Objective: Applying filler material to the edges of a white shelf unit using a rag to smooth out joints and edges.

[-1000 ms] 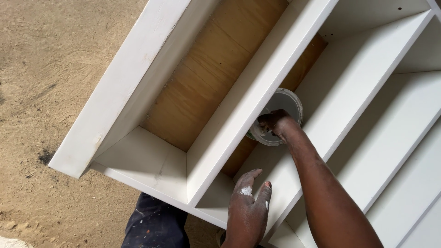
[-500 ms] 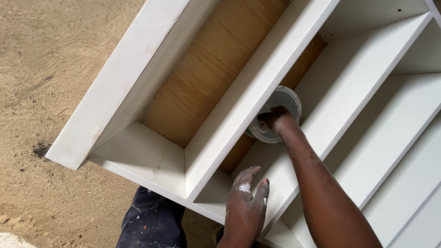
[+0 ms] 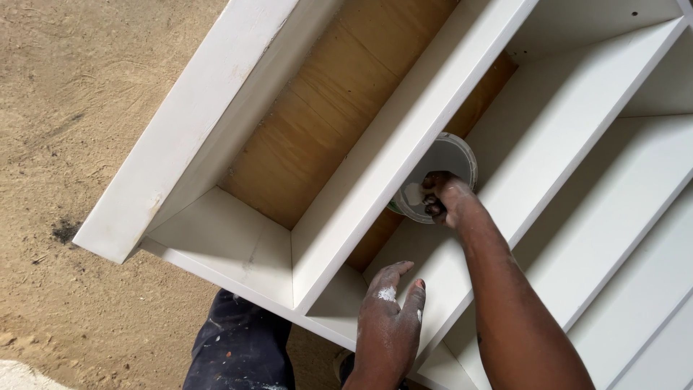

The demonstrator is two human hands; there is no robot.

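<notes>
Under and around both your hands lies the white shelf unit (image 3: pixel 216 130), on its back on the sandy ground (image 3: pixel 72 108), the bare plywood back panel (image 3: pixel 339 108) showing in the compartments. White divider boards (image 3: pixel 404 144) run slantwise through it; one passes just left of your right hand, another just right of it. Your right arm reaches down into the narrow compartment between those two boards. Your right hand (image 3: pixel 444 198) is curled shut, its fingers hooked over the near rim of the round white container (image 3: pixel 440 170), gripping it. The container sits directly beyond and under that grip, deep in the compartment, partly hidden behind the left divider; its inside looks pale grey-white. What else the fingers may hold, cannot tell. Your left hand (image 3: pixel 390 325) lies nearer to you than the right hand, flat with fingers spread, palm down on the white shelf board, holding nothing. White paint smears its back. A dark, paint-flecked trouser leg (image 3: pixel 242 347) shows just left of that hand, below the unit's edge.
</notes>
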